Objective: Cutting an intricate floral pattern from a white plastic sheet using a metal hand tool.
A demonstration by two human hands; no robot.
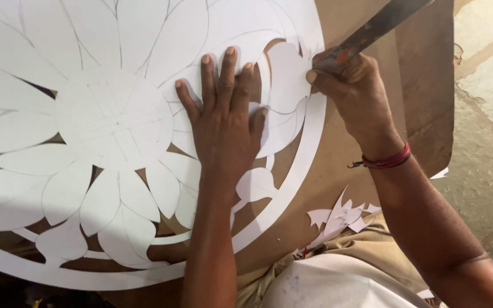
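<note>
The brown board (pixel 372 114) carries your large white paper flower cutout (pixel 115 120). Your left hand (pixel 226 125) lies flat and open on its petals near the right rim. Your right hand (pixel 346 80) is clenched around a cutting tool (pixel 380 25) at the paper's edge. White scraps (pixel 338 217) lie by your lap.

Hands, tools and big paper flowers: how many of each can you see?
Hands: 2, left hand flat on the flower, right hand gripping the knife
Knife: 1
Paper flower: 1
Total: 4
</note>
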